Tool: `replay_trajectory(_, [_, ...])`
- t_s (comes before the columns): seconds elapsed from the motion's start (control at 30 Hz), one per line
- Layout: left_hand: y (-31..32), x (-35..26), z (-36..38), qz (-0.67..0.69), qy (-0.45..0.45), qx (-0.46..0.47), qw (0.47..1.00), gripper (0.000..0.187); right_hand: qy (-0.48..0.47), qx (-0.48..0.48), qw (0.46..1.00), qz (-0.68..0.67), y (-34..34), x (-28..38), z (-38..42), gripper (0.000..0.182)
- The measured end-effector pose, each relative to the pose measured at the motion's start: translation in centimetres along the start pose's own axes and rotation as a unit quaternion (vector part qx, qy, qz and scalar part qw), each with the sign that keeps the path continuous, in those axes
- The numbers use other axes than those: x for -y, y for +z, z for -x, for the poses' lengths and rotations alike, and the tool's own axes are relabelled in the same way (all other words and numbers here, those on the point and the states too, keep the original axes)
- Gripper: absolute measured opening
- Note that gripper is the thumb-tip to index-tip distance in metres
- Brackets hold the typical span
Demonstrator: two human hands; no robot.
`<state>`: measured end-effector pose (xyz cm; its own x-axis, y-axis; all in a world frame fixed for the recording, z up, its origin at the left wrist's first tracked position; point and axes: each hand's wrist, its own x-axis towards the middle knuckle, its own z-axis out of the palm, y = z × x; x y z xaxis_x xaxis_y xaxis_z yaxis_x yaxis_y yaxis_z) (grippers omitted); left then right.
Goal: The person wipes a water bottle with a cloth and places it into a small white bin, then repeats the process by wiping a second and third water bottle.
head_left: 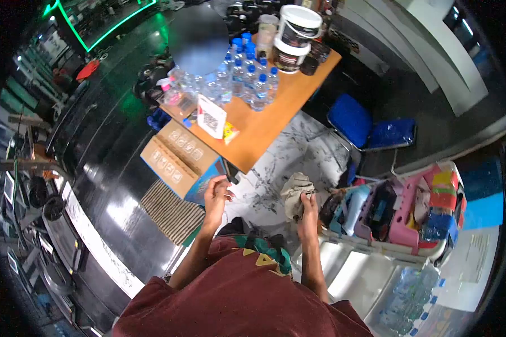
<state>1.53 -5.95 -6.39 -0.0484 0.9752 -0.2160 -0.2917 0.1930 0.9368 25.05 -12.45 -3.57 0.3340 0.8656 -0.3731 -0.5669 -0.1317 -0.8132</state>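
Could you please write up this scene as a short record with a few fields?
Left hand: left hand open, fingers spread, near the cardboard box
Right hand: right hand gripping a grey cloth
Table: orange table with water bottles, white tubs and a QR-code card
Right side: pink basket crammed with items
Seating: blue chair

The orange wooden tabletop carries clear plastic water bottles with blue caps, two stacked white plastic buckets, a white card sign and a small yellow packet.
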Motion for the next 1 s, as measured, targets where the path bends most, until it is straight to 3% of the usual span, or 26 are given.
replay_trajectory(0.1, [-1.7, -1.6, -2.2, -0.036, -0.029, 0.03, 0.998, 0.023, -0.017, 0.019, 1.0, 0.013, 3.5, -1.8, -2.4, 0.035])
replay_trajectory(0.27, [-1.7, -3.2, -6.2, -0.058, -0.031, 0.05, 0.997, 0.021, 0.035, 0.007, 0.999, -0.004, 8.7, -2.2, -5.1, 0.039])
replay_trajectory(0.37, [-1.2, -3.6, -9.3, -0.109, -0.011, 0.071, 0.991, 0.021, 0.021, 0.089, 0.996, 0.0, 11.4, -1.6, -7.4, 0.039])
replay_trajectory(0.47, [-0.8, -3.8, -13.3, -0.173, 0.13, 0.101, 0.971, 0.026, 0.024, 0.109, 0.994, 0.019, 13.1, -1.3, -9.7, 0.04])
replay_trajectory(0.63, [1.7, -7.4, -19.1, -0.29, 0.122, -0.007, 0.949, 0.034, 0.052, 0.138, 0.989, 0.012, 14.7, -0.7, -14.5, 0.044])
replay_trajectory(0.7, [1.8, -7.1, -22.3, -0.406, 0.293, -0.048, 0.864, 0.038, 0.06, 0.144, 0.987, 0.037, 15.0, -0.1, -16.6, 0.046])
replay_trajectory(0.77, [2.3, -7.6, -25.1, -0.449, 0.302, -0.064, 0.838, 0.042, 0.067, 0.147, 0.985, 0.061, 15.4, 0.7, -18.7, 0.047])
replay_trajectory(0.83, [2.9, -8.5, -27.5, -0.547, 0.335, -0.117, 0.759, 0.047, 0.096, 0.121, 0.986, 0.062, 15.9, 1.7, -20.7, 0.041])
replay_trajectory(0.9, [3.3, -9.1, -30.0, -0.555, 0.321, -0.122, 0.758, 0.051, 0.093, 0.15, 0.983, 0.052, 16.0, 2.0, -23.0, 0.038])
replay_trajectory(0.97, [3.6, -9.2, -32.8, -0.601, 0.348, -0.158, 0.702, 0.051, 0.084, 0.222, 0.971, 0.027, 15.9, 2.3, -24.9, 0.035])
replay_trajectory(1.0, [3.5, -9.1, -34.5, -0.603, 0.342, -0.169, 0.701, 0.051, 0.091, 0.231, 0.968, 0.031, 16.0, 2.4, -26.5, 0.035])
